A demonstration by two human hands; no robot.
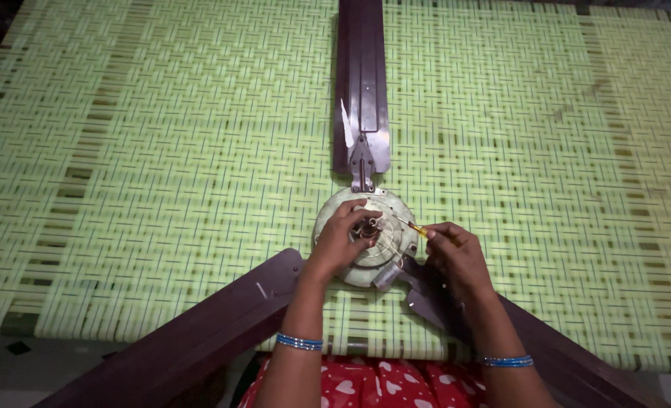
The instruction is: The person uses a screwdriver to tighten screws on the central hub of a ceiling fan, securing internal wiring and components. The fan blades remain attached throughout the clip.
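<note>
Ceiling fan motor housing (365,261), a pale round casing, is seen lying on a woven cot (161,151) of light green straps, near the cot's front edge and roughly at the middle of its width. At the centre of the housing a dark hub (367,227) is visible, and the left hand (340,240) is laid over the housing's top, its fingers curled around that hub in a light grip. Just right of the housing the right hand (456,253) is closed around a small screwdriver (413,226) with a yellow handle, held like a pen; its thin shaft is pointed toward the housing's upper right part, though whether the tip touches the metal cannot be told. Three dark brown blades are joined to the housing: one blade (361,83) runs straight away from it toward the far side of the cot, fixed by a metal bracket (362,168); a second blade (192,336) extends from the housing toward the lower left, past the cot's edge; a third blade (577,363) runs toward the lower right, partly hidden under the right forearm. Blue bangles (300,342) are worn on both wrists. Below the housing, at the lower border of the view, red cloth with white hearts (373,385) is seen.
</note>
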